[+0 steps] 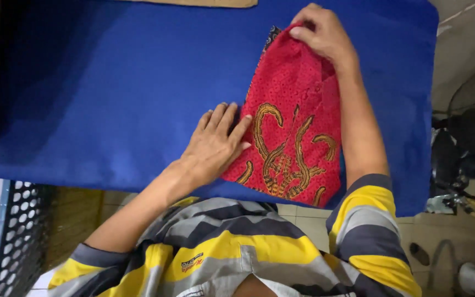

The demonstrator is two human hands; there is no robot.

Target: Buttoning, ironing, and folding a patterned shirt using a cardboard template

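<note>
Head view, looking down on a work surface covered with a deep blue cloth point(111, 93). A folded red patterned fabric with golden-brown curling motifs point(295, 126) lies flat on the right half of this cloth, its near edge close to the surface's front edge and its narrower far end pointing away from the person. The left hand point(215, 146) rests palm down at the fabric's left edge, fingers extended and held close together, their tips lying on the red material while the palm sits on the blue cloth. The right hand point(322, 33) is at the fabric's far end, fingers curled and pinching the top corner, which is gathered under the fingertips; the right forearm runs along the fabric's right edge. The person's yellow, grey and white striped shirt point(232, 242) fills the lower frame. A dark perforated plastic crate point(20, 231) stands at the lower left, beside the surface. Dark machine parts point(465, 159) show at the right margin, too dim to identify.
</note>
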